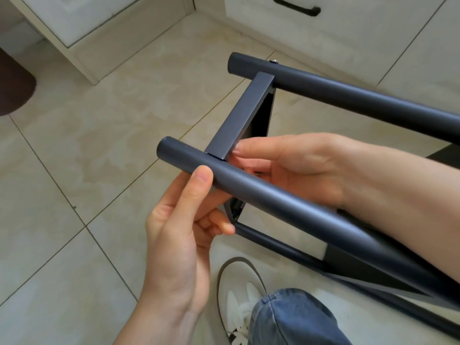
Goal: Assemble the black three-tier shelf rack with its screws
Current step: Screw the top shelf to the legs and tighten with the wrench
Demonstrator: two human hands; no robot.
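The dark rack lies tilted on its side over the tiled floor. Its near round post [261,192] runs from centre to lower right. My left hand [179,232] grips this post from below, thumb on top near its capped end. A flat shelf edge [239,118] spans from the near post to the far post [348,93]. My right hand [286,165] reaches in from the right and pinches the shelf edge where it meets the near post. A screw head [274,61] shows on the far post at the shelf joint. A lower post [278,247] runs beneath.
Beige floor tiles [99,145] lie all around. White cabinets [273,18] with a black drawer handle [296,6] stand at the back. A dark mat [15,85] sits at the left edge. My white shoe [239,295] and jeans leg [293,322] are at the bottom.
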